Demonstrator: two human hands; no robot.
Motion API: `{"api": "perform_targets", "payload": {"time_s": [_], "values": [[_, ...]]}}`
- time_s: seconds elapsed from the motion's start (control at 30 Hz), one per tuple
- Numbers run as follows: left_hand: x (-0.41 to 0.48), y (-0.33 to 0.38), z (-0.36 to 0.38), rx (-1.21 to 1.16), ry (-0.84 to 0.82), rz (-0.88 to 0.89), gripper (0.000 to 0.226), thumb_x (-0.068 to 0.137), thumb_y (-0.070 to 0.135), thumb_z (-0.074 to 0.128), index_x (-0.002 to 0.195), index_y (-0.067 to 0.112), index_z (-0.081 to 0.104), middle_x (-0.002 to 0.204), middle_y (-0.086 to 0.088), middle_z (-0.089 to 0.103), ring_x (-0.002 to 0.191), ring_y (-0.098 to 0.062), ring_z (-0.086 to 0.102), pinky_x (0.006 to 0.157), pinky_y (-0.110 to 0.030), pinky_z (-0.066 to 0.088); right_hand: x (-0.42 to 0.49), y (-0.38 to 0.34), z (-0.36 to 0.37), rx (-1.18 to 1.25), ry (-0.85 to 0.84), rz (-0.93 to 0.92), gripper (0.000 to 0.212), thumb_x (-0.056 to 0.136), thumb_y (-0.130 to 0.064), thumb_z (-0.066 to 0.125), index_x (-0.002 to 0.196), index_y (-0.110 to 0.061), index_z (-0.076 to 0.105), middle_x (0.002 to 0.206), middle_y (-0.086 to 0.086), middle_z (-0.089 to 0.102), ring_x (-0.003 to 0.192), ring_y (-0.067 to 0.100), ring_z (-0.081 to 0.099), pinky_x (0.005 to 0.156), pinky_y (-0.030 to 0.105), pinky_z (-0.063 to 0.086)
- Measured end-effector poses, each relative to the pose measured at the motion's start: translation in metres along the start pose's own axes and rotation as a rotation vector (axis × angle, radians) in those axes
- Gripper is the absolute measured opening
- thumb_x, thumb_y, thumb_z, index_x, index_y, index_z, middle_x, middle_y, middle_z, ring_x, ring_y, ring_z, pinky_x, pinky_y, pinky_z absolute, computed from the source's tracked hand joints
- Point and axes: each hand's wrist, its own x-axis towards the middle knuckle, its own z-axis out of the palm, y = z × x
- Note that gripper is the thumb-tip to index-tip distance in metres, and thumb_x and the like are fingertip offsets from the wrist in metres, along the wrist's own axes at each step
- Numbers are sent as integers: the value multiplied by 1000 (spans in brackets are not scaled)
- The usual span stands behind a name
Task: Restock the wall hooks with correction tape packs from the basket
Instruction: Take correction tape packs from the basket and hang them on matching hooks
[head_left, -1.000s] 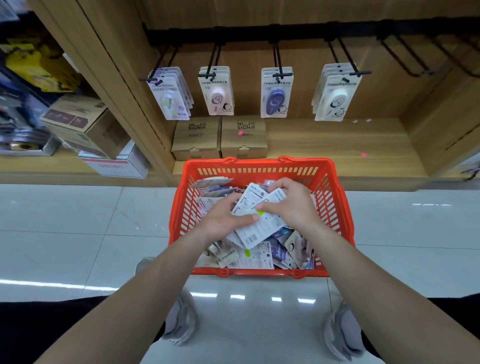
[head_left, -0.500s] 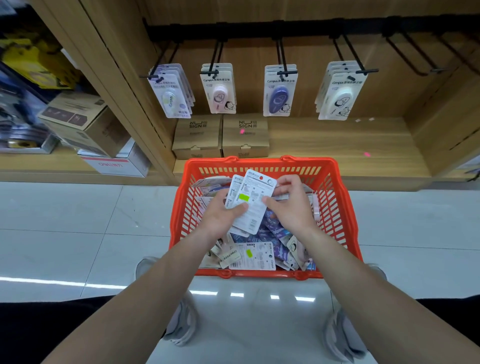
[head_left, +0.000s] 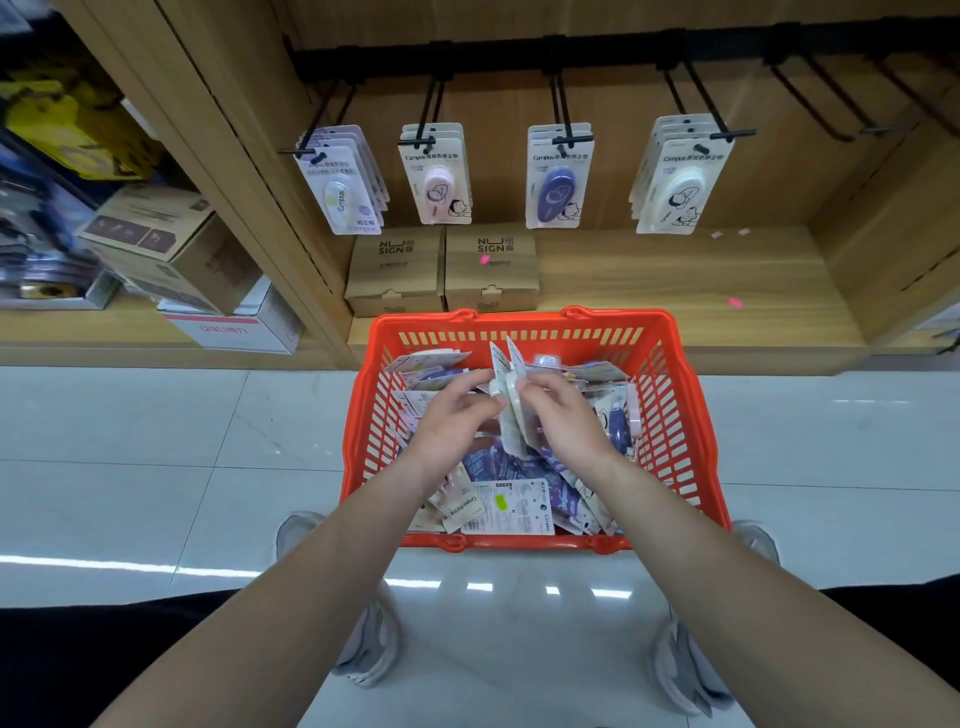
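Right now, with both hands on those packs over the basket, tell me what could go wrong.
1. The left hand and right hand pinch what look like two packs together, edge-on; one may slip back into the basket.
2. Each stocked hook carries its own colour; with the held faces turned sideways, a pack could land on the wrong hook.
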Motion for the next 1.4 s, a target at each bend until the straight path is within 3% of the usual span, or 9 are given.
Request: {"api": "perform_targets", "payload": {"time_s": [0.17, 0.3, 0.43, 0.53, 0.7, 0.9, 1.0, 1.2, 1.4], "values": [[1, -2, -2, 32, -3, 16, 33, 100, 7, 62, 128, 24, 65, 116, -8, 73, 86, -15, 76, 73, -24, 59, 0, 6, 1, 43, -60, 33, 44, 90, -36, 77, 128, -27, 56, 110, -6, 71, 99, 13, 69, 81, 28, 54], [7, -7, -6, 77, 105, 1, 31, 93, 4, 73, 122, 10, 64, 113, -16, 70, 74, -18, 74, 60, -19, 54, 2, 12, 4, 84, -92, -3, 30, 97, -20, 69, 126, -26, 66, 114, -4, 75, 108, 17, 71, 93, 36, 56], [10, -12, -12, 106, 140, -52, 52, 81, 29, 87, 125, 20, 60, 116, -4, 71, 98, -21, 73, 83, -40, 61, 1, 12, 9, 138, -80, 5, 26, 98, -18, 64, 122, -25, 69, 113, -6, 76, 105, 13, 71, 94, 34, 55], [6, -13, -17, 27, 45, -89, 52, 88, 24, 81, 134, 20, 57, 116, 2, 76, 104, -19, 74, 96, -47, 58, 6, 12, 14, 189, -64, 78, 29, 95, -24, 69, 124, -24, 65, 116, -3, 74, 107, 17, 71, 94, 38, 56], [3, -9, -43, -19, 136, -24, 38, 85, 13, 82, 118, 22, 67, 110, -5, 77, 101, -27, 75, 95, -51, 58, 14, 7, 34, 119, -155, 12, 27, 100, -26, 65, 126, -19, 65, 112, -8, 74, 97, 2, 72, 78, 14, 54], [-6, -14, -103, 46, 374, -48, 36, 86, 7, 78, 120, 9, 66, 107, -8, 76, 92, -24, 75, 75, -34, 61, 34, 29, 68, -238, -259, 63, 30, 100, -32, 65, 127, -19, 65, 111, -5, 67, 106, 16, 64, 92, 32, 50], [-15, -19, -124, 71, 462, -60, 33, 88, 5, 76, 119, 9, 64, 99, -3, 72, 82, -16, 71, 59, -20, 55, 33, 45, 88, -346, -341, 104, 37, 89, -38, 78, 119, -20, 65, 102, -9, 64, 99, 16, 65, 78, 26, 48], [-16, -30, -140, 44, 496, -91, 36, 88, 5, 76, 122, 3, 64, 109, -12, 75, 94, -28, 75, 72, -31, 61, 27, 51, 115, -677, -370, 28, 55, 70, -37, 89, 113, -26, 57, 99, -8, 61, 94, 17, 62, 79, 34, 52], [-11, -34, -142, 58, 500, -98, 36, 88, 10, 77, 122, 7, 66, 111, -8, 76, 95, -23, 75, 77, -34, 62, 33, 51, 108, -635, -285, 3, 56, 73, -28, 84, 124, -20, 64, 115, -1, 70, 103, 20, 65, 85, 34, 54]]}}
